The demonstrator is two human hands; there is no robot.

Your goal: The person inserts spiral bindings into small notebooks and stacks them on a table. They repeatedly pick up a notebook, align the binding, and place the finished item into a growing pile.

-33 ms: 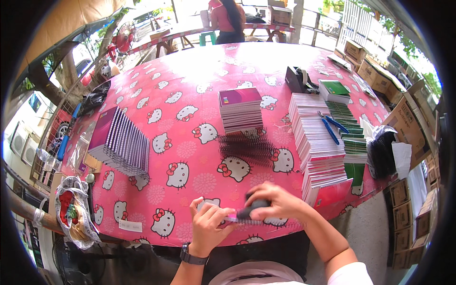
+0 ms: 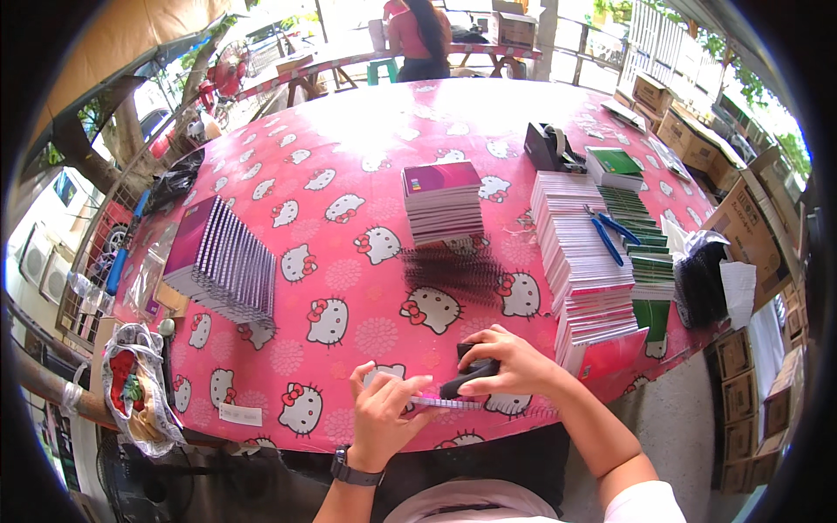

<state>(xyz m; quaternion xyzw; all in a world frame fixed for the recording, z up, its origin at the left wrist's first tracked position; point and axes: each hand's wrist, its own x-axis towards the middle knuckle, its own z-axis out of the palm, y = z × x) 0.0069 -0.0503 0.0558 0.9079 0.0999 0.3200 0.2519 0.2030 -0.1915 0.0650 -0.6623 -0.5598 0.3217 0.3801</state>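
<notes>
A thin pink-covered notebook (image 2: 436, 403) with a spiral-bound edge is being held flat at the near rim of the table, at about 6 o'clock in the view. It is being pinched along its left end by the left hand (image 2: 384, 417), whose fingers are curled closed over the cover, a dark watch (image 2: 353, 472) being worn on that wrist. A small, blocky black tool (image 2: 469, 373) is being gripped by the right hand (image 2: 514, 362), which is closed around it and is being pressed against the notebook's bound edge. The table (image 2: 349, 139) is being covered by a glossy pink plastic cloth printed with white cartoon cat heads. Just beyond the hands, toward 12 o'clock, a loose bundle of dark wiry binding coils (image 2: 453, 272) is lying, and behind it a squared stack of pink-covered booklets (image 2: 443, 202) is standing. At 10 o'clock a slanted row of purple-edged notebooks (image 2: 222, 261) is fanned out. At 2 o'clock long stacks of white and green-covered books (image 2: 584, 253) are laid, with blue-handled pliers (image 2: 610, 231) resting on them; a black tape dispenser (image 2: 549, 144) is set further back. Brown cardboard boxes (image 2: 750, 227) are piled at 3 o'clock. A person in a red top (image 2: 418, 39) is seated far off at 12 o'clock.
</notes>
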